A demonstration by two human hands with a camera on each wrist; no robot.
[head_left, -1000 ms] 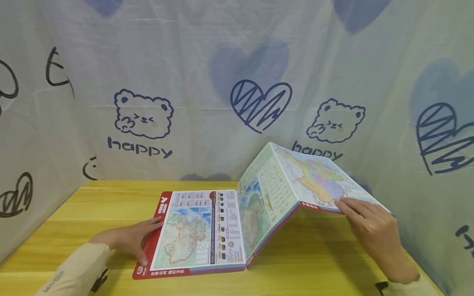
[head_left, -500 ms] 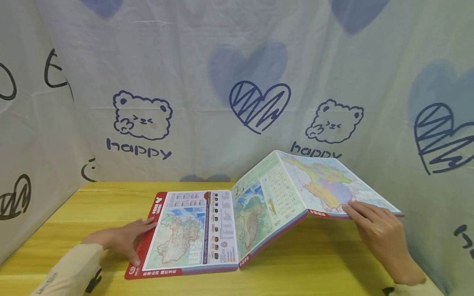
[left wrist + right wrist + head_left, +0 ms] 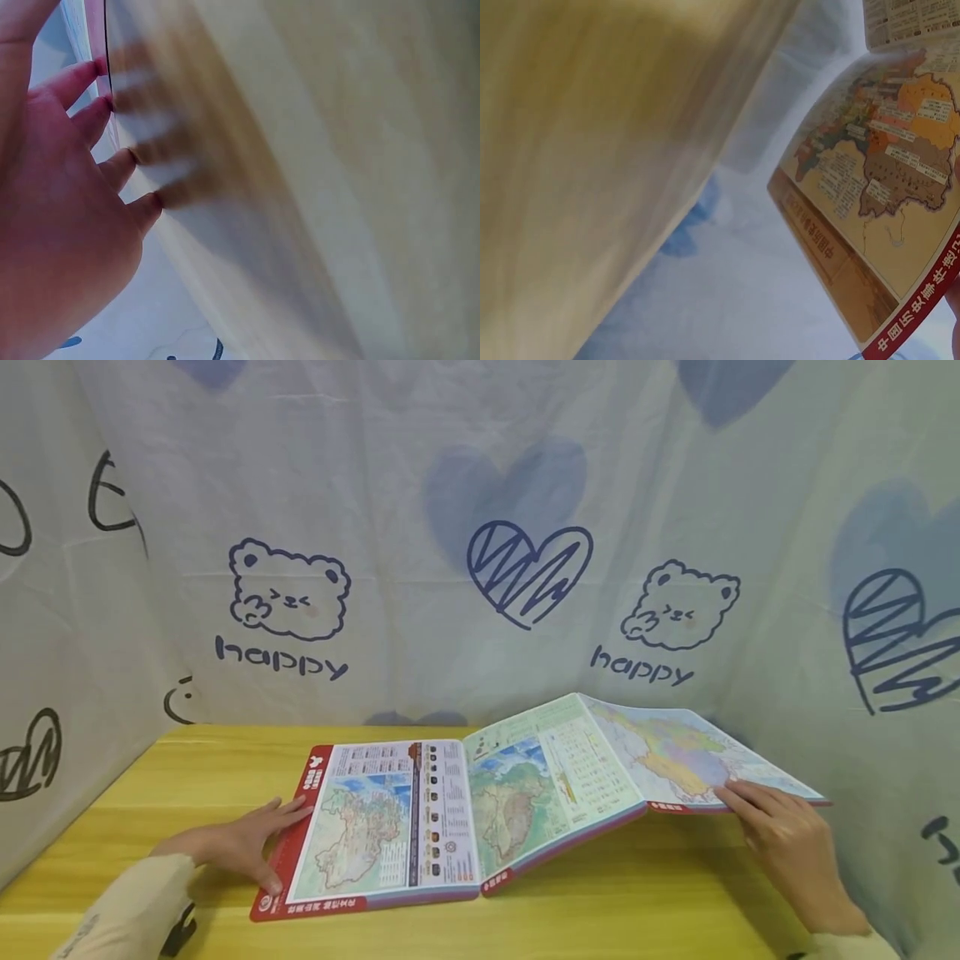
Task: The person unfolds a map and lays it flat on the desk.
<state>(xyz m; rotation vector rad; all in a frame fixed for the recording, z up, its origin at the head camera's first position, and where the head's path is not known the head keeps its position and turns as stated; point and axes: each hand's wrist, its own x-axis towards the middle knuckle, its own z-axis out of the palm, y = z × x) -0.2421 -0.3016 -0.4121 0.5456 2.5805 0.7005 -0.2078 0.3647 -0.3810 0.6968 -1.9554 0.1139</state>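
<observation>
A folding map (image 3: 360,835) with red margins stretches across the table in the head view. Its left panel lies flat, while the middle panel (image 3: 517,793) slopes up to a raised crease and the right panel (image 3: 675,752) slopes down from it. My left hand (image 3: 232,846) rests with spread fingers on the red left border; the left wrist view shows its fingertips (image 3: 120,161) at the map's edge. My right hand (image 3: 795,843) pinches the right panel's front edge, fingers on top. The right wrist view shows that panel's printed underside (image 3: 900,157), with little of the hand visible.
The yellow wood-grain table (image 3: 570,918) lies beneath the map. A pale cloth (image 3: 390,527) with hearts and bear drawings hangs behind and at both sides, close to the table's far and right edges.
The right panel has come down and moved right with my right hand, so the raised crease is lower and the folds are flatter. My left hand and the left panel have shifted slightly left.
</observation>
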